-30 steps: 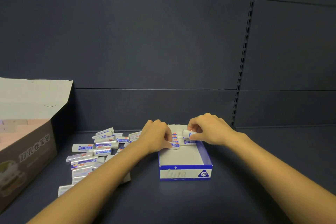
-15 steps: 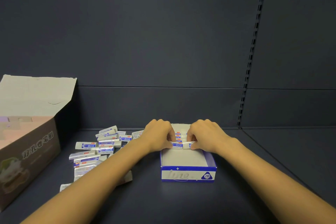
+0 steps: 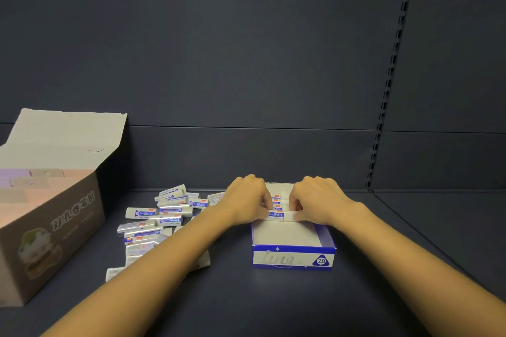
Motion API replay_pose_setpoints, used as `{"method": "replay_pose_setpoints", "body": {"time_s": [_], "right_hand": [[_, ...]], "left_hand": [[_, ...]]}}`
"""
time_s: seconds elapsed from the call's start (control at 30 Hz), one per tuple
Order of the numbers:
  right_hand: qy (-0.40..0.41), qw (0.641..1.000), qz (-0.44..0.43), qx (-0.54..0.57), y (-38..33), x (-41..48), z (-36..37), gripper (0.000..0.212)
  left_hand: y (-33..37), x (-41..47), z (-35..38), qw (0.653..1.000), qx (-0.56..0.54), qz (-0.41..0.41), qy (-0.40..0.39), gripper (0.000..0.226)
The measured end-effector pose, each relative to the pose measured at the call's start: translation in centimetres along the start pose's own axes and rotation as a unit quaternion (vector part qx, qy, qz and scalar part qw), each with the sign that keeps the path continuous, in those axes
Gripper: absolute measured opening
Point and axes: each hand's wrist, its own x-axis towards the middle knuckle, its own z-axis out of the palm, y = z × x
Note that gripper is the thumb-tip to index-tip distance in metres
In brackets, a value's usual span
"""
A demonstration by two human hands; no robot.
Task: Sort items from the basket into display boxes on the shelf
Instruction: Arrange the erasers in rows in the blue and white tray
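On the dark shelf [image 3: 273, 304], both hands are working at the far half of the blue-and-white display box [image 3: 293, 257]. Left hand [image 3: 246, 201] and right hand [image 3: 317, 200] are sitting side by side, knuckles up, fingers curled down, both pinching the same packaged eraser [image 3: 279, 215]: left fingertips on its left end, right fingertips on its right end. That eraser is lying crosswise in the box, at the front of a row of erasers [image 3: 277, 201] stacked behind it toward the back wall. Near half of the box is showing bare white floor. Loose erasers [image 3: 158, 216] are lying in a heap on the shelf left of the box, partly under the left forearm. Further left, an open brown carton [image 3: 52, 227] is standing with its flap up, well apart from both hands.
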Motion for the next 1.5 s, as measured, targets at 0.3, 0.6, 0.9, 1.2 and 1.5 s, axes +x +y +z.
{"method": "replay_pose_setpoints", "body": {"time_s": [0.3, 0.6, 0.9, 1.2, 1.5], "right_hand": [[0.089, 0.994, -0.038, 0.049, -3.2, 0.7, -3.1, 0.023], [0.065, 0.989, -0.094, 0.090, -8.8, 2.3, -4.0, 0.026], [0.027, 0.988, -0.103, 0.109, -11.0, 2.8, -3.6, 0.020], [-0.032, 0.988, -0.092, 0.121, -12.4, 4.1, -3.0, 0.019], [-0.073, 0.990, -0.101, 0.063, -13.4, 4.3, -2.5, 0.029]], "left_hand": [[-6.5, -5.7, -5.9, 0.995, 0.032, -0.083, 0.049, 0.022], [-12.7, -9.9, -7.4, 0.977, 0.096, -0.186, -0.052, 0.024], [-13.4, -10.2, -5.4, 0.971, 0.105, -0.195, -0.087, 0.028], [-12.9, -10.1, -7.2, 0.977, 0.136, -0.166, -0.019, 0.023], [-12.4, -10.3, -7.8, 0.989, 0.079, -0.122, -0.017, 0.025]]}}
